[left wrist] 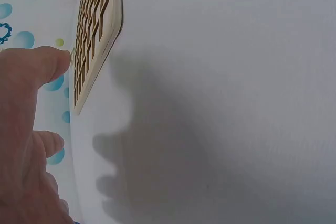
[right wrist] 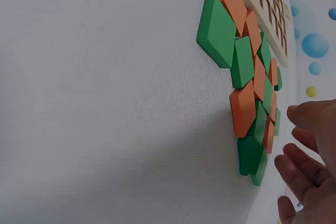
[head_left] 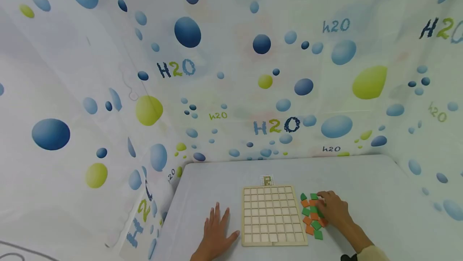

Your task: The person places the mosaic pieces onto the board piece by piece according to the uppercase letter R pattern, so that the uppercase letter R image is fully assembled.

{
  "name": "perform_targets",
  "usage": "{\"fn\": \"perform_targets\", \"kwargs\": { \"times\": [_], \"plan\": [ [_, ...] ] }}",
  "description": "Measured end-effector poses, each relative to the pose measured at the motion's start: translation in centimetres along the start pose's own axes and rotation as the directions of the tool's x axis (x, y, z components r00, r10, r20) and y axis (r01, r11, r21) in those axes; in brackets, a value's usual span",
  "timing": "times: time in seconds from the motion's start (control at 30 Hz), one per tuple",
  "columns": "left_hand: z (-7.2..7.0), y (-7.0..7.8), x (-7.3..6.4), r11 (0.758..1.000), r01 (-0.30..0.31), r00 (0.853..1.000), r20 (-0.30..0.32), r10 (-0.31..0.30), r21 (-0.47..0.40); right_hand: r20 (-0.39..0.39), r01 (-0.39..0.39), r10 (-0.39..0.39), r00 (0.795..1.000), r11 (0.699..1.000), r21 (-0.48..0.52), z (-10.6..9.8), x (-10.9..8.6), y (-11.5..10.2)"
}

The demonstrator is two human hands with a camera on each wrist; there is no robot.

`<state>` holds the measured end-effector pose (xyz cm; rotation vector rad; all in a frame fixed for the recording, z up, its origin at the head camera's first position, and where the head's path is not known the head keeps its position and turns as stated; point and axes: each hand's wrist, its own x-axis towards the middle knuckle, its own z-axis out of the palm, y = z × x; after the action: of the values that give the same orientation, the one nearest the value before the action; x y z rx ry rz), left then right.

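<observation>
My left hand has its fingers spread, left of a pale wooden grid board. In the left wrist view its thumb points toward the board's edge. Several green and orange flat tiles lie bunched along the board's right side, among them a green tile and an orange tile. Over the far part of this bunch is my right hand, covering some tiles. The right wrist view shows its fingers loosely bent and apart, with nothing visible between them.
A small card with a brownish pixel pattern lies just beyond the board's far edge. White cloth covers the table. Behind and at the sides hang white curtains printed with blue and green drops and H2O lettering.
</observation>
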<state>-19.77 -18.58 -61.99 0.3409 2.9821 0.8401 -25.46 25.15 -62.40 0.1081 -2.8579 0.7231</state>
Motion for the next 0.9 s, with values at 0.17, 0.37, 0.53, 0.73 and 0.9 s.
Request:
{"fn": "perform_targets", "kwargs": {
  "times": [0.17,0.37,0.53,0.73,0.9],
  "plan": [
    [0.6,0.6,0.5,0.999,-0.044,0.998,0.050,0.044,-0.003,0.026,-0.016,0.016,1.000,1.000,-0.003,0.7,1.1,0.5],
    [1.1,0.8,0.6,0.996,-0.091,0.994,0.058,0.092,-0.020,0.080,-0.044,0.044,0.996,0.999,-0.003,1.1,2.4,0.7],
    [1.9,0.5,0.9,0.995,-0.093,0.994,0.054,0.094,-0.019,0.122,-0.049,0.044,0.991,0.998,0.040,1.1,2.8,0.8],
    [2.3,0.6,1.0,0.996,-0.087,0.994,0.067,0.086,0.011,0.194,-0.096,0.081,0.978,0.993,0.073,0.8,2.9,0.8],
    [2.4,1.0,1.2,0.999,-0.042,0.994,0.101,0.039,0.025,0.242,-0.104,0.080,0.967,0.991,0.088,0.3,3.0,0.9]
  ]
}}
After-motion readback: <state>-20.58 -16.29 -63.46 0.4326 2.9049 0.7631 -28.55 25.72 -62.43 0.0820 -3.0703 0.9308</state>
